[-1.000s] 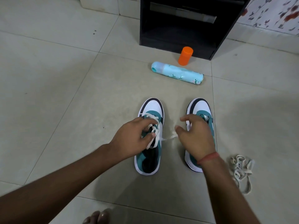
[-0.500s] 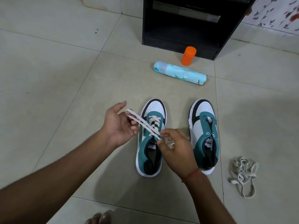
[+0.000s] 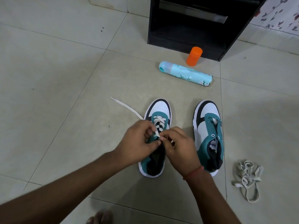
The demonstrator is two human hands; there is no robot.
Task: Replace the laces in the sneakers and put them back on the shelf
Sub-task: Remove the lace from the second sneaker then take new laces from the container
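Your left hand [image 3: 137, 139] and right hand [image 3: 178, 147] have come together, both pinching the white lace [image 3: 157, 134] over the left sneaker [image 3: 159, 109]; its free end now trails on the floor, so lacing continues.

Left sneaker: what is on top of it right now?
White lace crosses the lower eyelets of the left sneaker. The left hand and right hand pinch it above the tongue, hiding the upper eyelets.
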